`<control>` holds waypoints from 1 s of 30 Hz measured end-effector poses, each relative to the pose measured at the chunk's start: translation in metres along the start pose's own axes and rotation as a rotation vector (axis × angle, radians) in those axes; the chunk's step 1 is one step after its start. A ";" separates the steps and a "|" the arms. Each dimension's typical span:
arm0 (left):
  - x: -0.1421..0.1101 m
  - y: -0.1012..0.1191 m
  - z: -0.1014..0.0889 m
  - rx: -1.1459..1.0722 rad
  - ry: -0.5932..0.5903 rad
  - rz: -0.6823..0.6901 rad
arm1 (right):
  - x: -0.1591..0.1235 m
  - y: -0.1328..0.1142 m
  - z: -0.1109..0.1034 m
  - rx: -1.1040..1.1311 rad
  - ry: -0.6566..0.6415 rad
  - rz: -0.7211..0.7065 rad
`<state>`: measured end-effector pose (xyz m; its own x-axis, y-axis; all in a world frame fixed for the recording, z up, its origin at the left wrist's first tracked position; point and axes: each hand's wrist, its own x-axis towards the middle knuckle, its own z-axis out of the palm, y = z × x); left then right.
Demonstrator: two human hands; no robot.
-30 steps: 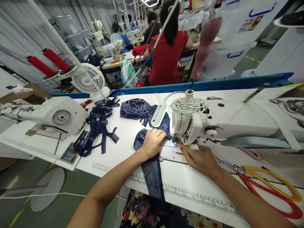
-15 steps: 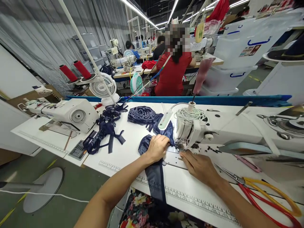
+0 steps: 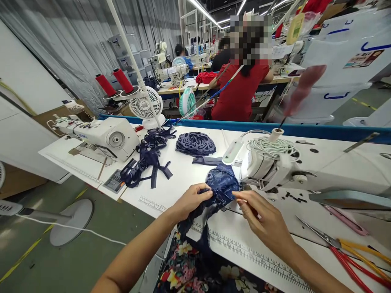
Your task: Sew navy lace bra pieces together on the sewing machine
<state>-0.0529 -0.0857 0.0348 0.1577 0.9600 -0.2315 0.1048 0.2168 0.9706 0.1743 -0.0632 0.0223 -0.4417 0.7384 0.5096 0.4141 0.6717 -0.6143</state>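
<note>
A navy lace bra [image 3: 222, 183] lies bunched in front of the white sewing machine [image 3: 259, 167], its lower part hanging over the table's front edge. My left hand [image 3: 194, 199] pinches the cloth at its left side between thumb and fingers. At the right edge of the same cloth, my right hand [image 3: 262, 211] has its fingers bent and its fingertips closed on the fabric. The cloth sits just left of the machine's needle area, which the head of the machine partly hides. Behind it rest a stacked navy lace cup [image 3: 195, 144] and a dark strip [image 3: 207, 161].
Scissors [image 3: 336, 243] with red and orange handles and a pink tool [image 3: 346, 219] lie at the right. To the left are a tangle of navy straps [image 3: 146, 158], a second sewing machine [image 3: 100, 136] and a fan [image 3: 146, 106]. A co-worker in red [image 3: 235, 93] sits ahead.
The bra has come away from the needle toward me and been turned, its cup now facing up. My right hand has lifted off the machine plate to the cloth. The view has shifted.
</note>
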 end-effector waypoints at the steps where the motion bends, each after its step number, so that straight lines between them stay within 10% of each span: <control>1: -0.001 0.001 0.001 -0.058 -0.014 -0.022 | 0.002 -0.005 0.001 0.041 -0.019 0.070; 7: -0.004 0.005 0.006 -0.100 -0.069 -0.048 | 0.009 -0.017 0.010 0.211 -0.164 0.330; 21: -0.009 0.018 0.022 0.217 0.001 0.191 | -0.004 -0.016 0.012 0.174 -0.101 0.385; 30: -0.016 0.019 -0.016 0.069 0.385 0.142 | -0.103 0.037 -0.088 -0.737 0.112 0.206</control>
<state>-0.0696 -0.0943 0.0584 -0.2017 0.9786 -0.0414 0.1758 0.0777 0.9814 0.3049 -0.1092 0.0003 -0.2316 0.8282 0.5103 0.9192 0.3580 -0.1638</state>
